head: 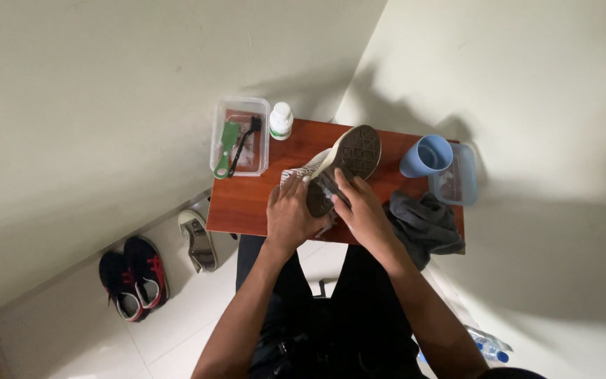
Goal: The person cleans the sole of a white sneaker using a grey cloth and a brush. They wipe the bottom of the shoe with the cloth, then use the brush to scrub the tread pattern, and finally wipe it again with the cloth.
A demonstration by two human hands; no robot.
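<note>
A pale canvas shoe [348, 156] is tipped sole-up over a small reddish wooden table [247, 203]. My left hand [290, 216] grips the shoe's side and heel from the left. Pressed against the rear of the sole, my right hand [360, 209] appears to pinch a small dark cloth or pad [325, 188]; what it is stays unclear. Both forearms reach up from my lap.
A clear plastic box [241, 137] holds a green brush and a black brush. A white bottle [281, 121] stands beside it. A blue cup [426, 156], a second clear tub [459, 181] and a grey rag [426, 223] lie right. Shoes [135, 277] and a plastic bottle [489, 345] lie on the floor.
</note>
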